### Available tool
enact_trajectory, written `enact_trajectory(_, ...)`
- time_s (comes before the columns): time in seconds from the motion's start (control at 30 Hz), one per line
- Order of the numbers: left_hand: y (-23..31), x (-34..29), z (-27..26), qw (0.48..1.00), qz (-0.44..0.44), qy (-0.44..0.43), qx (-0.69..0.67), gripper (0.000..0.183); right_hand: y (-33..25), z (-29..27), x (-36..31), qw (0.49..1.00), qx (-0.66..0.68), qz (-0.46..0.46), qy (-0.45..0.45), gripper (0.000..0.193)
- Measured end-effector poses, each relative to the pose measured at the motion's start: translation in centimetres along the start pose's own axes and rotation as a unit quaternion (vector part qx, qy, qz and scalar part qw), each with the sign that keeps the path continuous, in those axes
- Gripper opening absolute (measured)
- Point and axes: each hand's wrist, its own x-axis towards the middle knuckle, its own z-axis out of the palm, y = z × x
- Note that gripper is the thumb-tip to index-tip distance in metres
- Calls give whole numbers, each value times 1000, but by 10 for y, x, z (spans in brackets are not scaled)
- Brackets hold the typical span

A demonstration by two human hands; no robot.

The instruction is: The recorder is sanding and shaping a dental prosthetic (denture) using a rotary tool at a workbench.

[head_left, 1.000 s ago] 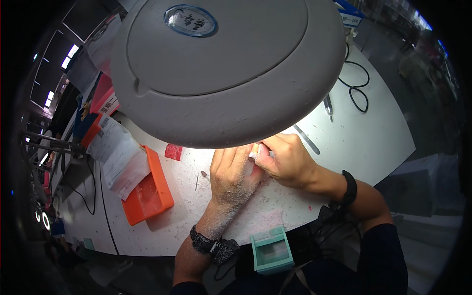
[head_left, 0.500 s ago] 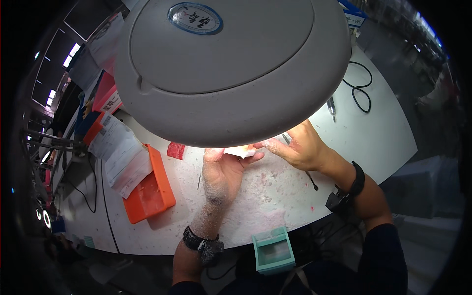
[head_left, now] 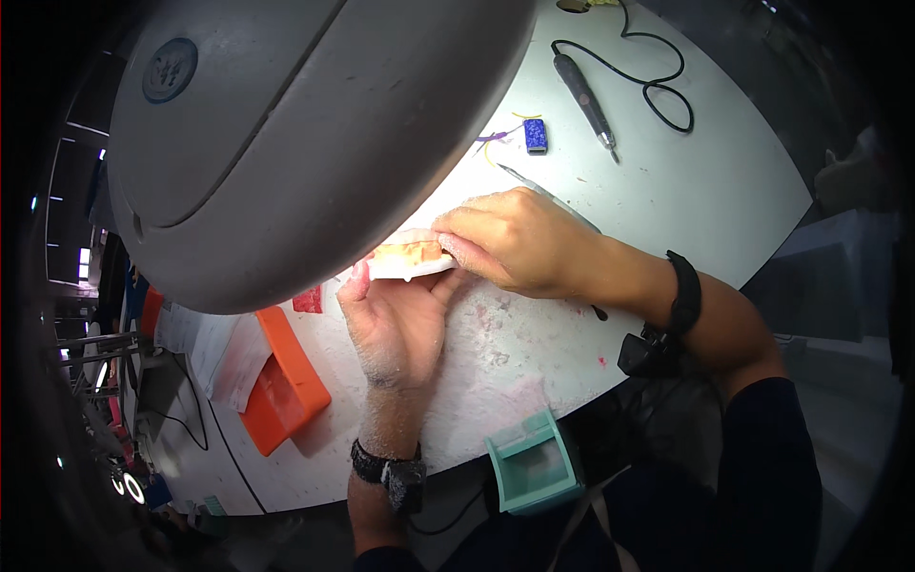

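Palm up under the lamp, my left hand (head_left: pixel 396 319) supports a dental model (head_left: pixel 410 262) with a white plaster base and an orange-tan upper part. Its thumb presses the model's left end, and the fingers reach round behind and below. My right hand (head_left: pixel 519 243) has its thumb and fingers closed on the right end of the model; the fingertips partly hide that end. White dust coats both hands and my left wrist. A slim metal hand tool (head_left: pixel 548 195) lies on the table and passes beneath my right hand.
A big grey lamp head (head_left: pixel 315 124) overhangs the upper left. An orange tray (head_left: pixel 291 381) with papers (head_left: pixel 224 357) stands left, near a red piece (head_left: pixel 308 299). A corded handpiece (head_left: pixel 586 100) and blue block (head_left: pixel 536 136) lie beyond. A green drawer (head_left: pixel 496 467) juts from the front edge.
My right hand has come in to the model's right end and its fingers have closed there. The view has shifted, so the lamp sits farther left and the handpiece and blue block show.
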Motion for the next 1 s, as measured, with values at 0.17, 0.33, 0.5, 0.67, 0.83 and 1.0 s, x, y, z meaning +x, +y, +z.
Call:
enact_trajectory(0.17, -2, -1, -6, 1000, -5, -13, 28, 57, 1, 8, -6, 999, -49, -3, -17, 14)
enact_trajectory(0.33, -7, -1, -10, 1000, 4, 5, 16, 56, -1, 16, -9, 999, -39, 24, -4, 18)
enact_trajectory(0.5, -3, -1, -13, 1000, 11, 13, 18, 51, -6, 20, -7, 999, -16, 38, -24, 18)
enact_trajectory(0.67, -4, 2, -6, 1000, 7, 24, 18, 51, -7, 23, -8, 999, -5, 49, -3, 20)
enact_trajectory(0.83, -6, -9, -3, 998, -52, -9, -21, 52, 9, 8, 6, 979, 70, 141, 128, 7)
enact_trajectory(1.0, 1, 8, -8, 999, -25, -22, -8, 56, 20, 8, 1, 986, 26, 108, 124, 16)
